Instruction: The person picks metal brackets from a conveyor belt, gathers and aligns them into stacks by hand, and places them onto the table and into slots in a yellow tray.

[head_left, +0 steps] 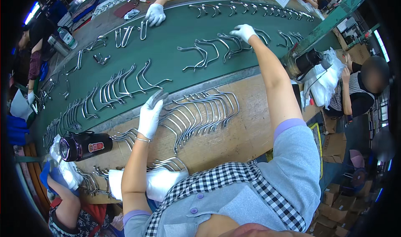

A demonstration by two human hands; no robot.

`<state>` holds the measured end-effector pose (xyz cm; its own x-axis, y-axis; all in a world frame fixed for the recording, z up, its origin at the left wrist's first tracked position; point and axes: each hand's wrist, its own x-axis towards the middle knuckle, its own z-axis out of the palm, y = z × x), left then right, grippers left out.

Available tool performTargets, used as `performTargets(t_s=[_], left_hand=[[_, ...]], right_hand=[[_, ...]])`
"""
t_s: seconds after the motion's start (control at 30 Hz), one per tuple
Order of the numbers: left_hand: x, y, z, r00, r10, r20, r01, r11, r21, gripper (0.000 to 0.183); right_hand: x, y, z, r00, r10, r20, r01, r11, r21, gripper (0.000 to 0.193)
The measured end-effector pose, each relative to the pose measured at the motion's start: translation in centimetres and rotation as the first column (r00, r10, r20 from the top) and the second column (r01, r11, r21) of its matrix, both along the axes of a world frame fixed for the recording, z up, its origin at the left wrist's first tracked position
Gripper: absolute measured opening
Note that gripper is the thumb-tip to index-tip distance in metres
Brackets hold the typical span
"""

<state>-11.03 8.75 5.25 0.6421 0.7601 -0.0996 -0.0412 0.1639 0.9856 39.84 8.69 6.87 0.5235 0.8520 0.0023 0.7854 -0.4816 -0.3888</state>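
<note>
My left hand, in a white glove with greyish fingertips, is over the border between the green belt and the cardboard-covered bench. Its fingers stretch forward and hold nothing I can see, close to a row of shiny bent metal rods on the cardboard. My right arm reaches far across the belt. There my white-gloved right hand has its fingers curled over a bent metal rod in another group; the fingertips are partly hidden. More bent rods lie in a slanting row on the belt at left.
A black flask stands at the bench's left end, beside more rods and white cloth. Another person's gloved hand is near U-shaped rods across the belt. A green metal post and plastic bags are at right.
</note>
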Motion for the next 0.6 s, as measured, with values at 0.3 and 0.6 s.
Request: performTargets(t_s=[0.3,0.6], left_hand=[[-0.7,-0.4,0.4,0.998,0.038,-0.044,-0.037,0.999,0.039,0.041],[-0.7,0.7,0.5,0.999,0.028,-0.018,-0.027,0.998,0.056,0.038]], right_hand=[[-8.7,-0.9,1.5,0.996,0.073,0.054,-0.087,0.948,0.306,0.043],[-27.4,1.6,1.6,0.789,0.613,-0.034,-0.61,0.789,0.072,0.059]])
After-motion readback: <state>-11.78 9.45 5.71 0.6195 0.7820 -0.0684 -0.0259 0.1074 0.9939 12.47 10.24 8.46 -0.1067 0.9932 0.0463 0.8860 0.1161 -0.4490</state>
